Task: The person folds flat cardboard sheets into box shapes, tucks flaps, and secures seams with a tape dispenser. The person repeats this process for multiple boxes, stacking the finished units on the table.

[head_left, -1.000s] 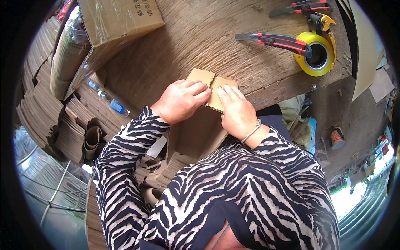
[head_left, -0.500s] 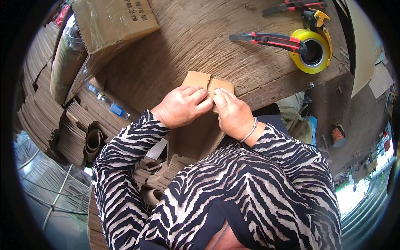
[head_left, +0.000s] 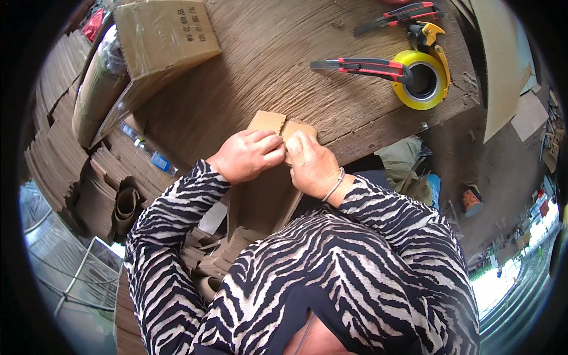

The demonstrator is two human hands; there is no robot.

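A piece of brown cardboard (head_left: 263,204) slants from my lap up to the near edge of the wooden bench, its far end split by a slit into two flaps. My left hand (head_left: 248,157), fingers curled, grips the left flap (head_left: 266,120). On the right flap (head_left: 302,128), my right hand (head_left: 313,167) is closed, thumb and fingers pressed near the slit. The two hands almost touch. Their fingers hide the cardboard just below the flaps.
On the bench (head_left: 272,53) lie a yellow tape roll with its dispenser (head_left: 441,77), a red-and-black utility knife (head_left: 370,68) leaning on it, and another knife (head_left: 408,16). A taped carton (head_left: 168,38) stands far left, beside stacked cardboard sheets (head_left: 50,151).
The whole view has shifted slightly, so the bench things sit farther left. Both hands keep their hold on the cardboard flaps, with little visible change in their grip.
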